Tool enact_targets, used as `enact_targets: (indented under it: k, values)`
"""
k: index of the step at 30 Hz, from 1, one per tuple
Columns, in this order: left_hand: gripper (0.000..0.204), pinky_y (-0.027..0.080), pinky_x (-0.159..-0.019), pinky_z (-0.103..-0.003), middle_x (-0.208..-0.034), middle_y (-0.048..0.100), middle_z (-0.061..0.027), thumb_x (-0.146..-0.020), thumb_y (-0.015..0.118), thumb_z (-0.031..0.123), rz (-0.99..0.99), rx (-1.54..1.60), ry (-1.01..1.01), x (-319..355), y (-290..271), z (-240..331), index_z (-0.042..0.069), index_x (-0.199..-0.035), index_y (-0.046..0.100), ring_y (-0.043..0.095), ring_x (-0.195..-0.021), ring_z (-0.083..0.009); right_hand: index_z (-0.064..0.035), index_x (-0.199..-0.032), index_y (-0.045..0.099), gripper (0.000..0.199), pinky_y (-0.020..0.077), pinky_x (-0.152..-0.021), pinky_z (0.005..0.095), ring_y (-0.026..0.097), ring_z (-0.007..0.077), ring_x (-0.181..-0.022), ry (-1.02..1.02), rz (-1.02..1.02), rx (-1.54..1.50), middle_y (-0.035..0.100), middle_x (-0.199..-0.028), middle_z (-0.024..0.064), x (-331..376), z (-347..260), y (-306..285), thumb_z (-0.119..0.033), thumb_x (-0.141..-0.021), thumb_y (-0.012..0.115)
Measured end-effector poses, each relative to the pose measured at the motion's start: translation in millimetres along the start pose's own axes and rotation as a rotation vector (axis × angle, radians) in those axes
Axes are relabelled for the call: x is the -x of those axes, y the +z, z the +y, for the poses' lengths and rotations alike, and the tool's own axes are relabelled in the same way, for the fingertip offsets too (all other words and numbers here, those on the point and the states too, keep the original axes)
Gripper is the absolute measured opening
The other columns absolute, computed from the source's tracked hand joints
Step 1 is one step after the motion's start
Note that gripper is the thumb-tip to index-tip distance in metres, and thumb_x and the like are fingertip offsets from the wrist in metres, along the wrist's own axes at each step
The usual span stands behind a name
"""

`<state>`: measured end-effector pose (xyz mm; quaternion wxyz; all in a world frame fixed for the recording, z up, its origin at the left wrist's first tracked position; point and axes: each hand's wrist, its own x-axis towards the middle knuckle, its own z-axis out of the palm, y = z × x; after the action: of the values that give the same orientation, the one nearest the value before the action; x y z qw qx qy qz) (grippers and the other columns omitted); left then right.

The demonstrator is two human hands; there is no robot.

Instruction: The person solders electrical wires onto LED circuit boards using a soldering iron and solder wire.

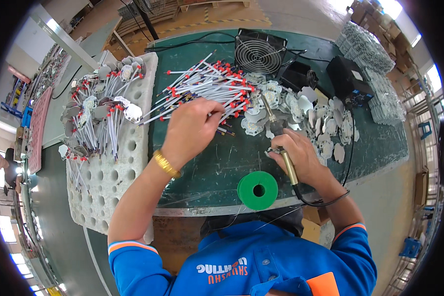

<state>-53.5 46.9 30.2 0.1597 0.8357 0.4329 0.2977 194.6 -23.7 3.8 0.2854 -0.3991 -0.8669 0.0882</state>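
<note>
The pile of thin white wire leads with red tips [207, 84] lies on the green worktop [217, 163] toward its far edge, just in front of the small fan [259, 52]. Their long axes mostly run from the near left to the far right. The left hand [190, 130] sits at the near edge of that pile, fingers curled together and pinching into the leads; whether one is already gripped I cannot tell. It is the nearer hand to the pile.

The right hand [298, 155] is closed around the yellow handle of a soldering iron [278, 143], whose tip points away toward the far edge, over a scatter of small star-shaped white boards [325, 126]. A green solder spool [257, 190] rests at the near edge between the two forearms. A white foam block [116, 182] at the left edge holds finished pieces upright.
</note>
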Motion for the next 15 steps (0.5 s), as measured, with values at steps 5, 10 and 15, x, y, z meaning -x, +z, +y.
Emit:
enact_targets:
  k: [5, 10, 15]
  values:
    - [0.015, 0.048, -0.065, -0.038, -0.083, 0.064, -0.0124, -0.078, 0.055, 0.013, 0.072, -0.175, -0.092, -32.6, 41.2, -1.5, 0.006, -0.088, 0.065, 0.061, -0.074, -0.0296, -0.0041, -0.090, 0.047, 0.027, 0.0424, -0.055, 0.0364, 0.055, 0.0301, -0.065, 0.068, 0.297, -0.146, 0.055, -0.076, 0.0121, -21.1, -1.7, -9.8, 0.002, -0.070, 0.065]
    - [0.017, 0.048, -0.064, -0.039, -0.082, 0.064, -0.0120, -0.076, 0.061, 0.015, 0.088, -0.295, -0.167, -53.4, 64.7, 9.9, 0.006, -0.091, 0.060, 0.062, -0.075, -0.0295, -0.0036, -0.089, 0.048, 0.026, 0.0425, -0.056, 0.0353, 0.055, 0.0309, -0.063, 0.071, 0.489, -0.177, 0.057, -0.077, 0.0122, -33.8, 1.8, -6.3, 0.003, -0.071, 0.064]
    - [0.022, 0.046, -0.061, -0.040, -0.078, 0.063, -0.0105, -0.074, 0.064, 0.010, 0.047, -0.186, -0.179, -50.4, 66.0, -1.3, 0.007, -0.093, 0.054, 0.061, -0.072, -0.0289, -0.0044, -0.091, 0.047, 0.024, 0.0419, -0.056, 0.0318, 0.052, 0.0256, -0.060, 0.134, 0.553, -0.222, 0.054, -0.076, 0.0097, -21.0, 9.1, -0.1, -0.004, -0.076, 0.065]
